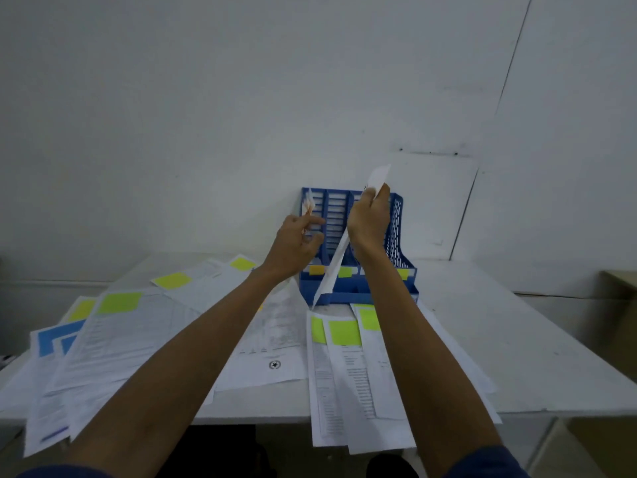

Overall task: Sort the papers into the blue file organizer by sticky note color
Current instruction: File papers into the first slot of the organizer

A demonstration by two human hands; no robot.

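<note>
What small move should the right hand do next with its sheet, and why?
Probably lower the sheet into a slot of the organizer. The right hand grips it near its top, edge-on and tilted over the slots. Its sticky note is hidden, so I cannot tell which slot.

Both arms reach out toward 12 o'clock; the left hand [296, 244] has loose fingers; the right hand [369, 219] pinches a paper [336, 260].
</note>
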